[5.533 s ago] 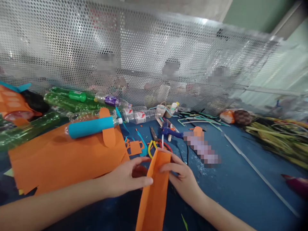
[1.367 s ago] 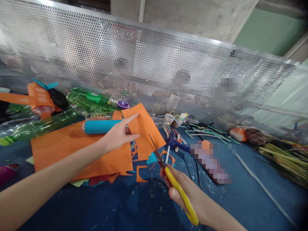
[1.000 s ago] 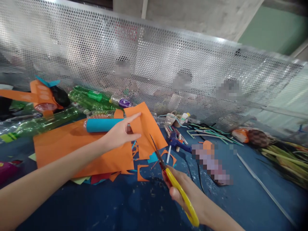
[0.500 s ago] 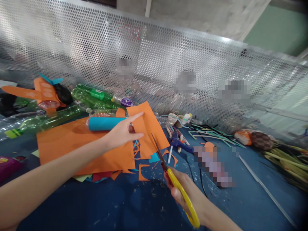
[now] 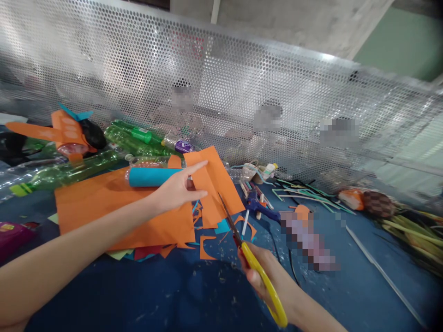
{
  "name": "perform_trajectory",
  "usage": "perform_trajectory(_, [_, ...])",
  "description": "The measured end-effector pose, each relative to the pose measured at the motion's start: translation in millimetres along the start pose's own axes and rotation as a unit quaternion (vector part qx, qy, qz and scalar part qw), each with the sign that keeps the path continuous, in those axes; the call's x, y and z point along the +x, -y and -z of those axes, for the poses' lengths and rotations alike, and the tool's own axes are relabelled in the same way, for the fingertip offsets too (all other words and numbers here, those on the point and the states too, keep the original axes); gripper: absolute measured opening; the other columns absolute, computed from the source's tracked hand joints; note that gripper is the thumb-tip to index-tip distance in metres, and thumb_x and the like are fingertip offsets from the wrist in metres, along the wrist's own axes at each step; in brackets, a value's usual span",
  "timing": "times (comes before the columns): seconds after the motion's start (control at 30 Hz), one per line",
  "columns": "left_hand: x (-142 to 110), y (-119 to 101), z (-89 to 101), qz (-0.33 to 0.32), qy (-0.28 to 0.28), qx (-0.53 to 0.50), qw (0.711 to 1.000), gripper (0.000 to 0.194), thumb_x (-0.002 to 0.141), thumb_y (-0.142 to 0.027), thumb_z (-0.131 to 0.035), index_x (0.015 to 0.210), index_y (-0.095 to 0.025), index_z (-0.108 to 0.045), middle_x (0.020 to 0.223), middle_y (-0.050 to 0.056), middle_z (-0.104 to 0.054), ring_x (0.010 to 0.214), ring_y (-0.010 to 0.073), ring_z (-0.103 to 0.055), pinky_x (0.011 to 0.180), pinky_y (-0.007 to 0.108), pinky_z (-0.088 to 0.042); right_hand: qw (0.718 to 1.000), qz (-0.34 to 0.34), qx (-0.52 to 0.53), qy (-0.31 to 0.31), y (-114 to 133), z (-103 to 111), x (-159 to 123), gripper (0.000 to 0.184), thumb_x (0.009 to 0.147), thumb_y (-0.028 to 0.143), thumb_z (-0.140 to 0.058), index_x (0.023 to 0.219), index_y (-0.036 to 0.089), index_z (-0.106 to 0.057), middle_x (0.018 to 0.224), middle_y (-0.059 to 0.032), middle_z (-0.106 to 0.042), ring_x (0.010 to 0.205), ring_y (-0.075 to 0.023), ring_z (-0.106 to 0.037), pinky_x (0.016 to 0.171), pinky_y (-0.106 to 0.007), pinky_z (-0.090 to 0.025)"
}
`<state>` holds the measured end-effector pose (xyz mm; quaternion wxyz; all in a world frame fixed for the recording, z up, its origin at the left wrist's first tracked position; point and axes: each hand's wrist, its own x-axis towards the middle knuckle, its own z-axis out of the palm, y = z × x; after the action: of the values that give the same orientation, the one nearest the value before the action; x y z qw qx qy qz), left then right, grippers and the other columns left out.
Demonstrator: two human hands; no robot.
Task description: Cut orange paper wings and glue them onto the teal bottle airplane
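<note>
My left hand [image 5: 178, 190] reaches forward and pinches a piece of orange paper [image 5: 216, 184], holding it raised above the blue table [image 5: 194, 295]. My right hand [image 5: 268, 276] grips yellow-handled scissors [image 5: 254, 267]; their blades point up and away, with the tips at the paper's lower right edge. A plastic bottle wrapped in teal paper [image 5: 152, 176] lies just behind my left hand on a large orange sheet [image 5: 114, 207].
Orange offcuts [image 5: 207, 246] litter the table by the scissors. A blue glue gun [image 5: 258, 207] and a blurred flat object [image 5: 308, 235] lie right of them. Green bottles [image 5: 131, 138], an orange paper plane [image 5: 65, 133] and a perforated metal screen [image 5: 242, 83] stand behind. Green stalks [image 5: 408, 230] lie at right.
Since the earliest frame my right hand has taken up the scissors and my left hand has lifted the orange piece forward. Over the last second, both hands hardly moved.
</note>
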<state>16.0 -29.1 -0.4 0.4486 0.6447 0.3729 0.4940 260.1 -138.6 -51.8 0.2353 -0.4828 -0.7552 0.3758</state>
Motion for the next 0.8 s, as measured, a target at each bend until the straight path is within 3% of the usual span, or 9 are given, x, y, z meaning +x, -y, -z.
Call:
perform_trajectory(0.17, [1.1, 1.6, 3.1, 0.019, 0.07, 0.007, 0.997, 0.075, 0.067, -0.016, -0.068, 0.135, -0.026, -0.04, 0.066, 0.001, -0.065, 0.065, 0.023, -0.063, 0.05, 0.031, -0.05, 1.0, 0.012, -0.022, -0.009, 0.6, 0.1, 1.5, 0.064, 0.07, 0.083, -0.027, 0.069, 0.02, -0.038, 0.058, 0.0047, -0.035, 0.05, -0.0088, -0.028, 0.043, -0.022, -0.024])
perform_trajectory(0.27, [1.6, 2.1, 3.6, 0.01, 0.068, 0.002, 0.998, 0.075, 0.066, -0.018, -0.069, 0.135, -0.025, -0.04, 0.066, 0.0, -0.064, 0.063, 0.0218, -0.063, 0.051, 0.031, -0.05, 1.0, 0.009, -0.02, -0.011, 0.4, -0.5, 2.2, 0.065, 0.069, 0.084, -0.026, 0.069, 0.02, -0.038, 0.058, 0.0047, -0.034, 0.051, -0.009, -0.026, 0.043, -0.022, -0.022])
perform_trajectory(0.47, [2.1, -0.7, 2.6, 0.007, 0.091, -0.011, 0.996, 0.076, 0.071, -0.018, -0.065, 0.139, -0.025, -0.031, 0.084, 0.003, -0.067, 0.078, 0.0225, -0.064, 0.067, 0.036, -0.052, 0.999, 0.022, -0.02, -0.022, -1.7, -1.0, 3.7, 0.064, 0.07, 0.082, -0.027, 0.068, 0.019, -0.038, 0.06, 0.0045, -0.034, 0.054, -0.0098, -0.027, 0.047, -0.024, -0.022])
perform_trajectory(0.8, [2.3, 0.1, 4.4, 0.01, 0.094, -0.021, 0.995, 0.074, 0.074, -0.019, -0.064, 0.14, -0.023, -0.03, 0.101, 0.006, -0.066, 0.094, 0.0241, -0.062, 0.082, 0.039, -0.049, 0.999, 0.012, -0.022, -0.022, 1.9, 0.2, 4.3, 0.064, 0.07, 0.082, -0.028, 0.067, 0.019, -0.038, 0.059, 0.0047, -0.032, 0.054, -0.01, -0.025, 0.047, -0.024, -0.02])
